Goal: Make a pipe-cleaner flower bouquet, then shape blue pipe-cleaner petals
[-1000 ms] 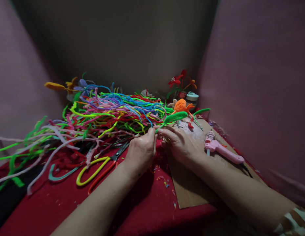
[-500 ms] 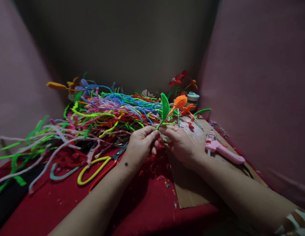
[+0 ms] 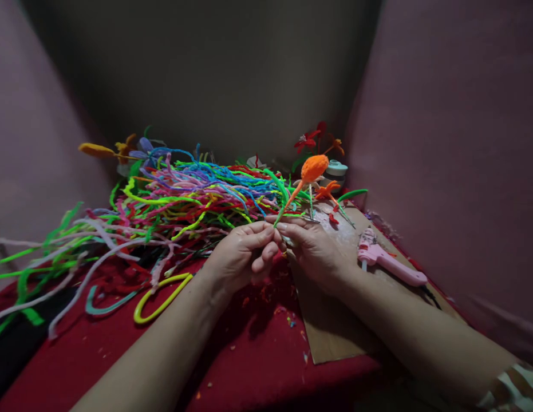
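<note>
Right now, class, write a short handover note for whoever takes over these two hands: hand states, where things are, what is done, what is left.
Left hand and right hand: both pinch the base of the fuzzy pipe-cleaner stem with an orange bud and a green leaf, held upright.
Nearby: the heap of many-coloured pipe cleaners behind the left hand; the pink glue gun on the brown board to the right.
Done: bud and leaf formed on the stem.
Left: stem base apparently unfinished; it is hidden by the fingers.
</note>
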A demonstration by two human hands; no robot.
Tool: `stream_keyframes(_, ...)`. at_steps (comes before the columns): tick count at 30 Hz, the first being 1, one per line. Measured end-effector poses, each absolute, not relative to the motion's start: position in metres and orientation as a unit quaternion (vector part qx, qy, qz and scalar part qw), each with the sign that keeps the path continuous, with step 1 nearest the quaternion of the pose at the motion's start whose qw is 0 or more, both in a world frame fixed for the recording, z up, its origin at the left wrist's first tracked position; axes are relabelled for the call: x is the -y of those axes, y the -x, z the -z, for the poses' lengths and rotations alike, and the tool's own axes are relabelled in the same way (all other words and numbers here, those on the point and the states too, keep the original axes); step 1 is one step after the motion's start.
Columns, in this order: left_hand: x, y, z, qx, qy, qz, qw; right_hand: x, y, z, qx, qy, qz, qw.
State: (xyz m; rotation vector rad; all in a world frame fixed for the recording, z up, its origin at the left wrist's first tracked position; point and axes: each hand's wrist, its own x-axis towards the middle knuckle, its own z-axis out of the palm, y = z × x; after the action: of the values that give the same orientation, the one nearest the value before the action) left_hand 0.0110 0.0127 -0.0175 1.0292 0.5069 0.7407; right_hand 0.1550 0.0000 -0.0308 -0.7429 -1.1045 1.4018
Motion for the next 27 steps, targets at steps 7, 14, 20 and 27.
stream_keyframes(7,-0.013,-0.007,0.015,-0.209,-0.465,-0.317,0.799,0.002,-0.156,0.030,0.494,0.285,-0.582,0.580)
stream_keyframes(14,-0.008,-0.019,0.021,-0.407,-0.692,-0.418,0.426,0.000,-0.154,0.035,0.453,0.313,-0.578,0.603)
stream_keyframes(20,-0.006,-0.019,0.033,-0.417,-0.816,-0.395,0.064,-0.001,-0.152,0.034,0.422,0.355,-0.577,0.602)
stream_keyframes(27,-0.006,-0.020,0.016,-0.416,-0.660,-0.420,0.463,0.001,-0.156,0.034,0.505,0.339,-0.560,0.563)
